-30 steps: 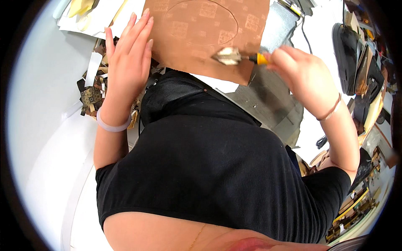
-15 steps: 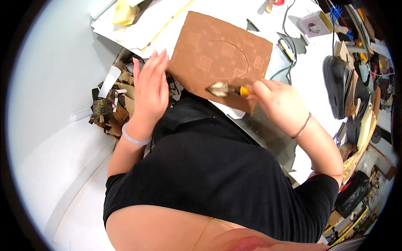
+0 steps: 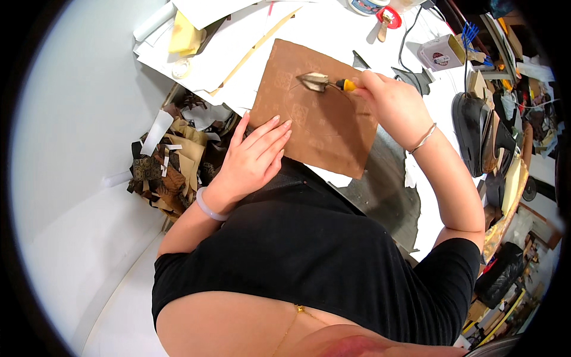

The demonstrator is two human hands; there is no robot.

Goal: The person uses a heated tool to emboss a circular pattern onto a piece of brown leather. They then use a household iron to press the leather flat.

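A brown patterned sheet, seemingly leather, lies on the white work table. A faint curved line is marked across it. My left hand rests on its near left edge, with the fingers stretched out and nothing in them. Over the sheet's far right part, my right hand is closed round a tool with a yellow-and-black handle and a pale, pointed head. That head points left, over the sheet's far half, and a shadow falls beside it. I cannot tell whether its tip touches the surface.
A bin of leather scraps stands left of the table. A yellow block and papers lie at the far left. Farther right are a red lid, a white box and black soles. A grey sheet lies near my right arm.
My right hand has carried the tool from the sheet's near edge to its far half. My left hand has come down onto the sheet's near left edge. The whole view has shifted slightly.
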